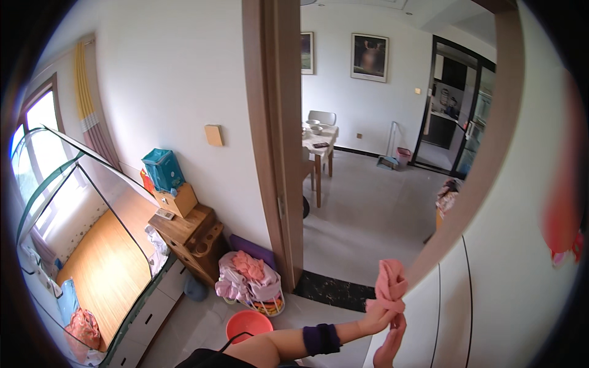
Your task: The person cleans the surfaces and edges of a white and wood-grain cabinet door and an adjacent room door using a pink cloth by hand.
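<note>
A pink cloth (pixel 391 285), folded and bunched, is held up in front of the white cabinet doors at the lower right. My left hand (pixel 374 321) is closed on its lower part, and a dark purple band wraps that forearm. Close beside it, my right hand (pixel 391 345) comes up from the lower edge. Its fingers press together against the bottom of the cloth, partly hidden by the left hand. Below my left arm, a coral-pink basin (pixel 248 325) stands on the floor.
A white laundry basket (pixel 270 300) heaped with pink clothes stands by the doorway. Left of it are a wooden cabinet (pixel 195 230) and a bed under a net tent (pixel 110 257). Past the dark stone threshold (pixel 336 291) is a room with a dining table (pixel 328 135).
</note>
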The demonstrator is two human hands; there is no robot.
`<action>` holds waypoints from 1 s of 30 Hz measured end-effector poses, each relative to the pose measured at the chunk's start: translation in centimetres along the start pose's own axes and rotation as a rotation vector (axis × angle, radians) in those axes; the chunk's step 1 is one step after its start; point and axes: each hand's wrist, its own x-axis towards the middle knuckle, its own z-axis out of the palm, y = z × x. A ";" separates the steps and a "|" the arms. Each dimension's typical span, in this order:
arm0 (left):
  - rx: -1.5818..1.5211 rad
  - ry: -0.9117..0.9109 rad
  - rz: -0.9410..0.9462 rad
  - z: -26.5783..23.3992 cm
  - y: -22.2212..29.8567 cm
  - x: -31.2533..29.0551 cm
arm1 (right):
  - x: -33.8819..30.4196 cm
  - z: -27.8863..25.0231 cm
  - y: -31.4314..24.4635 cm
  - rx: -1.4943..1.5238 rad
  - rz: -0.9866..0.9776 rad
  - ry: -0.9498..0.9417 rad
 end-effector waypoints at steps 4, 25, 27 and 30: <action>0.394 0.190 0.119 -11.3 0.1 0.5 | 5.8 9.4 2.6 0.184 0.011 -0.205; 1.383 0.971 -0.027 -45.8 3.6 14.8 | 37.0 41.5 11.9 0.401 -0.239 -0.852; 1.417 1.142 -0.036 -46.7 3.3 16.0 | 39.0 43.5 12.2 0.363 -0.310 -0.889; 1.414 1.234 -0.017 -47.2 2.5 16.6 | 40.7 44.8 13.0 0.329 -0.471 -0.929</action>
